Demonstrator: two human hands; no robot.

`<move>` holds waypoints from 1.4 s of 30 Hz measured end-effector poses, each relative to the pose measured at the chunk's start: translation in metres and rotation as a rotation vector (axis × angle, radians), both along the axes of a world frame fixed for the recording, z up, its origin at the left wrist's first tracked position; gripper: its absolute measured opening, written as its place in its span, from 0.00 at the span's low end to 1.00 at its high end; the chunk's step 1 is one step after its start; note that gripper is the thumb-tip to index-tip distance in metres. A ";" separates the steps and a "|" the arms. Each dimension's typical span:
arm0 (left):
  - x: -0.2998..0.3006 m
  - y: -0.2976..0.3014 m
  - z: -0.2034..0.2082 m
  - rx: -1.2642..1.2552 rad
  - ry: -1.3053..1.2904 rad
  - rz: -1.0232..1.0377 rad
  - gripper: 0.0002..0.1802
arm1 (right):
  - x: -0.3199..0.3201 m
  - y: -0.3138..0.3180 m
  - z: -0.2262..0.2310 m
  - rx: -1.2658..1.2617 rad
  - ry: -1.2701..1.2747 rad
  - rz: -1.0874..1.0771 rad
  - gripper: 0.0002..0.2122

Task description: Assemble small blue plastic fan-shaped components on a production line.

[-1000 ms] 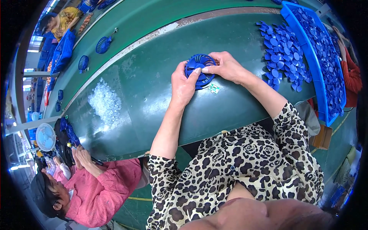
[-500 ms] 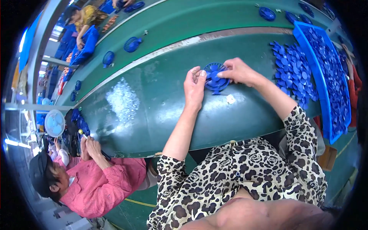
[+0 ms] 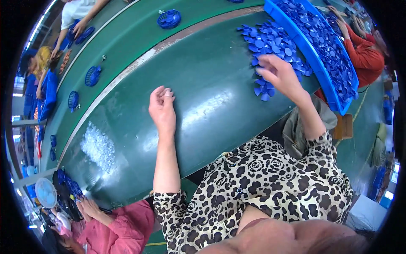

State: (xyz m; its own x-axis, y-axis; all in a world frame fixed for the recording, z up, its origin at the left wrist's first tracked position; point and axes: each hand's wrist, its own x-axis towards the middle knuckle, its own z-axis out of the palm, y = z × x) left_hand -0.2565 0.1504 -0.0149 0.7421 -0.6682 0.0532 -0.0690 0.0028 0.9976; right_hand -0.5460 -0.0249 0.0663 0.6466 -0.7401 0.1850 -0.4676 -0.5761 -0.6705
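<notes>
My left hand is held over the green worktable, its fingers curled in and the thumb against them. Whether something small sits inside it cannot be seen. My right hand is at the near left edge of a pile of blue fan blades. Its thumb and fingers are apart, and nothing shows between them. On the green belt beyond the table lies a round blue fan with a cage, a small metallic piece beside it.
A long blue tray full of blades stands right of the pile. Small clear pieces lie heaped at left. More caged fans lie on the belt. A co-worker in pink sits at left; another in red is at far right.
The blue fan has left my hands, and a fan now lies on the belt farther back. My right hand has moved to the blade pile; my left is withdrawn. The whole view has swung right.
</notes>
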 end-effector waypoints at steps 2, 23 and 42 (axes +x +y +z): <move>-0.003 -0.002 -0.006 0.008 -0.001 -0.014 0.14 | -0.034 0.010 0.001 0.024 0.235 0.007 0.18; 0.204 0.020 0.024 0.537 -0.898 0.385 0.24 | 0.107 0.022 -0.074 -0.312 -0.047 0.230 0.27; 0.321 -0.082 0.020 0.941 -0.913 0.208 0.21 | 0.117 0.019 -0.067 -0.201 -0.001 0.152 0.28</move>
